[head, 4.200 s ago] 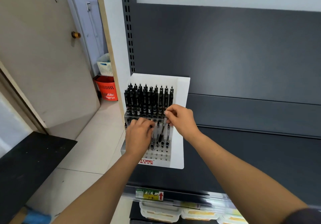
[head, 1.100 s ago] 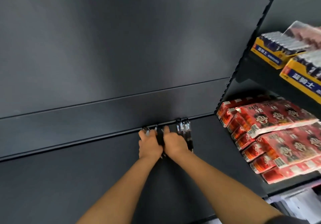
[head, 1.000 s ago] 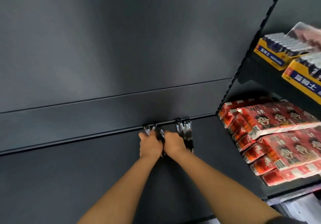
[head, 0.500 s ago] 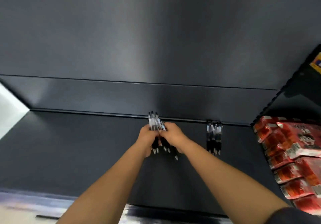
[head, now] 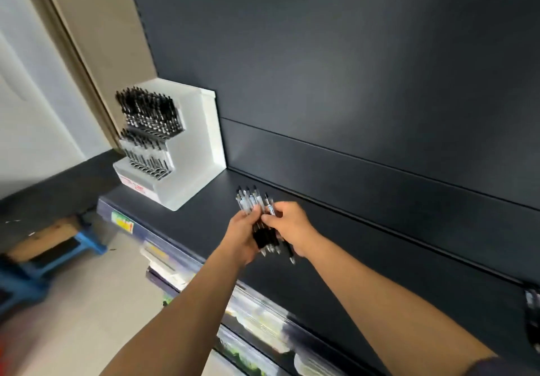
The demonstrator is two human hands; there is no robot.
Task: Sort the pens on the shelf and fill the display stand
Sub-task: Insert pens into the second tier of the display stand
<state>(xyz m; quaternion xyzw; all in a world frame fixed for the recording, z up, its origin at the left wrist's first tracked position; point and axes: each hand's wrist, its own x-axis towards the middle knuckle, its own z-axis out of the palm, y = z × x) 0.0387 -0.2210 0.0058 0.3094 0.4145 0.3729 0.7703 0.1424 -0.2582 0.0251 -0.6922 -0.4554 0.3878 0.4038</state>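
Carrying step: both hands — left hand [head: 244, 234], right hand [head: 287, 226] — clasp a pen bundle [head: 257, 215]; next, slot them into the display stand [head: 172, 153], whose lowest tier seems unfilled.

Two hands [head: 242, 237] [head: 292, 226]; one stand [head: 193, 168]; pens [head: 247, 202] uncountable

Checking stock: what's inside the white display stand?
The display stand holds black pens standing in its top and middle tiers. They cover the slots behind; the front row is too blurred to judge.
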